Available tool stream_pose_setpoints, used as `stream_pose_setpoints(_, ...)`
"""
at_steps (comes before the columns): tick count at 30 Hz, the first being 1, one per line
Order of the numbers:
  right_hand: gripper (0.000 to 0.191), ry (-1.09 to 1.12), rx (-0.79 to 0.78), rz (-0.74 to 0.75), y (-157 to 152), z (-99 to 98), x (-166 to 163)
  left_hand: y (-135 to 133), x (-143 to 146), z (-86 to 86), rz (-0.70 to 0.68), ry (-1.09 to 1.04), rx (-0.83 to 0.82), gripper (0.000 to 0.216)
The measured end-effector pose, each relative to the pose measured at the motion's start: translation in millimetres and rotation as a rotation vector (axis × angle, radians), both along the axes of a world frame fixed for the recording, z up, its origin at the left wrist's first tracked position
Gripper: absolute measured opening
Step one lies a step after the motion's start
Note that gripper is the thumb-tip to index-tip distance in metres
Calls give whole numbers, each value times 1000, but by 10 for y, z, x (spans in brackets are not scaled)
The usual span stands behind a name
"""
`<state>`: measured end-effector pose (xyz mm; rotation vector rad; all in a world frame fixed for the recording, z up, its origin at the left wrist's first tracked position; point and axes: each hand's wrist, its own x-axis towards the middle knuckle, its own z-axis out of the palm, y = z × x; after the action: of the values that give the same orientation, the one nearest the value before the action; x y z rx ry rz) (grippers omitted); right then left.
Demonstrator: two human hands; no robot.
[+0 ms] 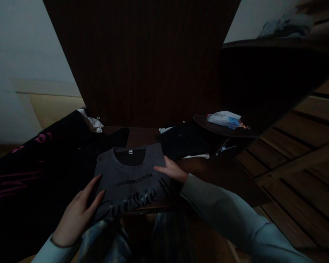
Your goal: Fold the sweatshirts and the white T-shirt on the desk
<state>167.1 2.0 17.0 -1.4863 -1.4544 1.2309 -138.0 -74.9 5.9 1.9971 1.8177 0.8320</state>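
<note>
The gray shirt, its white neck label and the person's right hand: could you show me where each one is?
Gray shirt (134,176): head view, on the chest, by the small printed word.
White neck label (130,152): head view, on its middle.
Right hand (175,170): head view, on its back.

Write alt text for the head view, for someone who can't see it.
A person's left hand and right hand touch the sides of a gray shirt lettered "UNCOMPLICATED", in dim light. Black clothing with pink print lies at left; at right are a dark garment and a packet on a curved shelf.
</note>
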Motion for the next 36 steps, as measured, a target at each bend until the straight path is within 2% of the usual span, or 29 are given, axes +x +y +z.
stream_pose_setpoints(3, 51, -161, 133, 59, -7, -16, -40, 17, 37, -29, -8, -133, 18, 60)
stream_pose_setpoints(5, 48, -210, 189, 102, -10, 36, -72, 29, 86, -35, 17, -251, -34, 61)
stream_pose_setpoints(9, 49, -269, 316, 168, 17, 276, -103, 32, 271, 61, 108, -611, -255, 60)
stream_pose_setpoints(11, 50, -287, 398, 185, 49, 452, -61, 33, 396, 176, 122, -727, -292, 61)
stream_pose_setpoints(13, 49, -294, 477, 191, 89, 646, 34, 57, 542, 318, 105, -726, -233, 63)
stream_pose_setpoints(17, 47, -289, 610, 79, 203, 1014, 376, 236, 938, 560, 37, -589, 82, 58)
stream_pose_setpoints(20, 48, -375, 692, -102, 353, 1227, 729, 496, 1346, 614, -20, -524, 297, 54)
stream_pose_setpoints(22, 48, -434, 719, -201, 490, 1311, 981, 710, 1637, 580, -65, -520, 368, 55)
stream_pose_setpoints(25, 48, -500, 700, -280, 705, 1307, 1332, 1041, 2018, 452, -98, -549, 377, 54)
stream_pose_setpoints(29, 45, -570, 623, -379, 870, 1102, 1671, 1366, 2338, 199, -146, -574, 416, 49)
stream_pose_setpoints(33, 44, -619, 576, -421, 877, 883, 1831, 1480, 2485, -44, -183, -564, 456, 42)
stream_pose_setpoints(36, 44, -679, 564, -422, 881, 751, 1866, 1492, 2508, -142, -203, -556, 442, 42)
